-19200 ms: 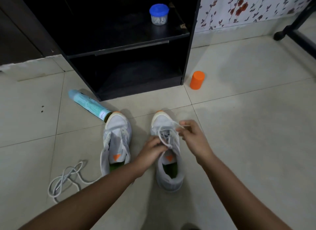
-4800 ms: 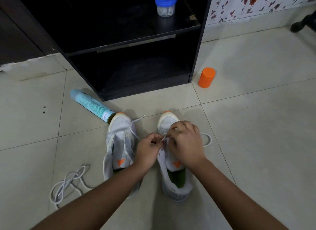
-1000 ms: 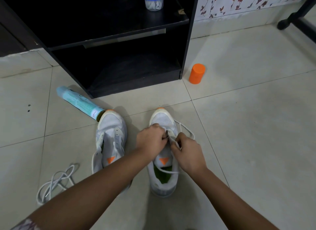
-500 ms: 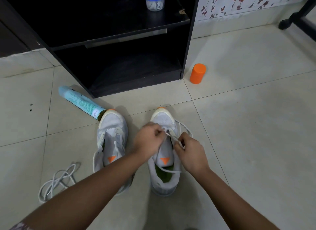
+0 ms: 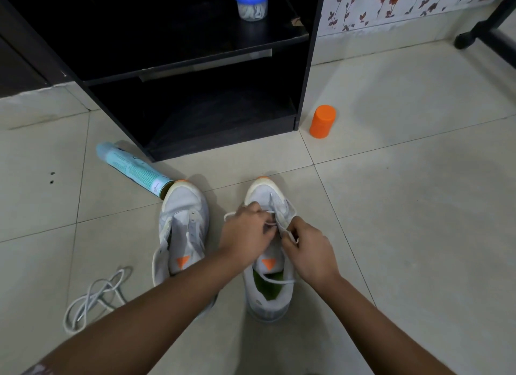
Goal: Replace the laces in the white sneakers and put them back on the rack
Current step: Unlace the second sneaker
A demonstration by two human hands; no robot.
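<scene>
1. The right sneaker point(image 5: 269, 263) stands on the floor tiles point(image 5: 405, 207) in front of the rack point(image 5: 307, 95), its lace point(image 5: 275, 208) only part threaded near the toe.
2. Half a second ago the left hand point(image 5: 245, 235) gripped higher up – now both hands sit lower, and a small loop pokes out to its left.
3. The left hand pinches the lace; the right hand point(image 5: 308, 249) is closed on the other strand (likely drawing it through an eyelet).
4. The left sneaker point(image 5: 181, 235) holds little lace, and a loose lace point(image 5: 92, 296) lies beside it – much lacing remains.

Left hand point(image 5: 245, 235) and right hand point(image 5: 310, 249) close together, fingers pinched, forearms converging
</scene>
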